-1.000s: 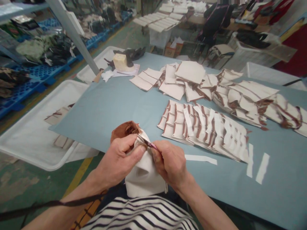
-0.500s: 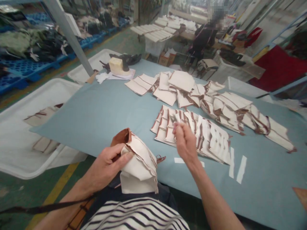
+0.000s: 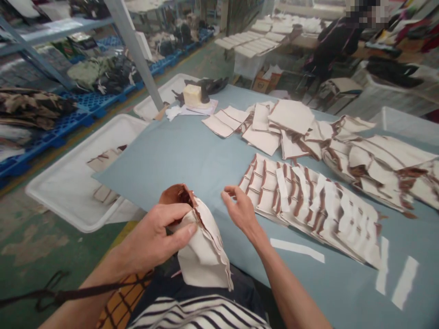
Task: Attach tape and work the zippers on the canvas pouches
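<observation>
My left hand (image 3: 168, 233) is closed on the upper edge of a cream fabric pouch (image 3: 202, 260) with brown lining and seam edges. The pouch hangs tilted over my lap, its brown mouth gaping toward the upper left. To its right, my right hand (image 3: 240, 208) hovers above the table with fingers loosely curled and a gap between thumb and forefinger; I see nothing in it. Beside that hand lies an overlapping row of cream pouches (image 3: 264, 183) with brown edges. White strips (image 3: 283, 189) rest across several of them.
More cream pouches (image 3: 291, 116) are heaped at the back of the blue table (image 3: 164, 155). Loose white strips (image 3: 297, 249) lie in front. A yellowish block (image 3: 192, 97) stands at the far left corner. A white bin (image 3: 61, 183) borders the left edge. Another person (image 3: 338, 41) is beyond.
My right hand has moved left from the pouch row toward the held pouch, and its fingers have loosened. My left hand keeps its grip. The camera has turned left.
</observation>
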The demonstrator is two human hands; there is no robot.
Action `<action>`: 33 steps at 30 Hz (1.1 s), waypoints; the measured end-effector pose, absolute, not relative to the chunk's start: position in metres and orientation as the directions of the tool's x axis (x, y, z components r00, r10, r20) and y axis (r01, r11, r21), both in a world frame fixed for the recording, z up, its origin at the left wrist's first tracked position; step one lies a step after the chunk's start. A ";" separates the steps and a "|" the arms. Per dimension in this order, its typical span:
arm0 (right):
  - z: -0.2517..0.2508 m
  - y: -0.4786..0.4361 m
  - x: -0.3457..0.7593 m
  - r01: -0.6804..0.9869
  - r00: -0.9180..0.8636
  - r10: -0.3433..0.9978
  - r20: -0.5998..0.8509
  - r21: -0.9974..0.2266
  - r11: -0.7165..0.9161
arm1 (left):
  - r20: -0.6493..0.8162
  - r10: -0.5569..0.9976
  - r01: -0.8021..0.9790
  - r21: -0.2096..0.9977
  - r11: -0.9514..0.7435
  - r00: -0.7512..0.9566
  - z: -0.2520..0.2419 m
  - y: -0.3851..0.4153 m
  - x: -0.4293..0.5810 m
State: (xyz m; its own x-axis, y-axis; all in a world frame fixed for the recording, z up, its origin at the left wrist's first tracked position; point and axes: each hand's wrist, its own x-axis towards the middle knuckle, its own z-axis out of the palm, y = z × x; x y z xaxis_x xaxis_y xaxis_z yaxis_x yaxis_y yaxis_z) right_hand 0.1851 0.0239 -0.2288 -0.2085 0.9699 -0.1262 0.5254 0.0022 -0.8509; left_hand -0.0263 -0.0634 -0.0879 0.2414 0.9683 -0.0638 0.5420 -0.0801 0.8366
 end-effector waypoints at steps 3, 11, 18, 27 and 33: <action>-0.160 0.008 0.181 0.290 -0.416 0.909 0.018 -0.945 0.152 | -0.029 0.968 0.559 0.821 -0.120 0.250 -0.078 -0.058 -0.026; -0.110 0.004 0.172 0.061 -0.587 0.808 -0.052 -0.998 -0.020 | 0.056 0.979 0.614 0.771 -0.168 0.198 -0.069 -0.043 -0.018; -0.105 0.014 0.181 0.166 -0.560 0.828 0.043 -0.973 0.163 | 0.070 0.979 0.636 0.751 -0.177 0.190 -0.071 -0.035 -0.012; -0.101 0.012 0.186 0.225 -0.520 0.851 0.080 -0.948 0.226 | -0.040 0.968 0.518 0.850 -0.098 0.248 -0.074 -0.024 -0.017; -0.099 0.011 0.189 0.166 -0.534 0.845 -0.019 -0.983 0.083 | 0.001 0.941 0.507 0.842 -0.183 0.338 -0.075 -0.023 -0.016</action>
State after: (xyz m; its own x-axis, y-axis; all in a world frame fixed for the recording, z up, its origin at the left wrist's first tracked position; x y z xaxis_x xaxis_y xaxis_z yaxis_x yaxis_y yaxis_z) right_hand 0.1892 0.0112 -0.0989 -0.5339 0.8453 -0.0190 0.1659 0.0827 -0.9827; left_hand -0.0159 -0.0227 -0.0750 0.3382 0.9411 0.0014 0.5069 -0.1834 0.8423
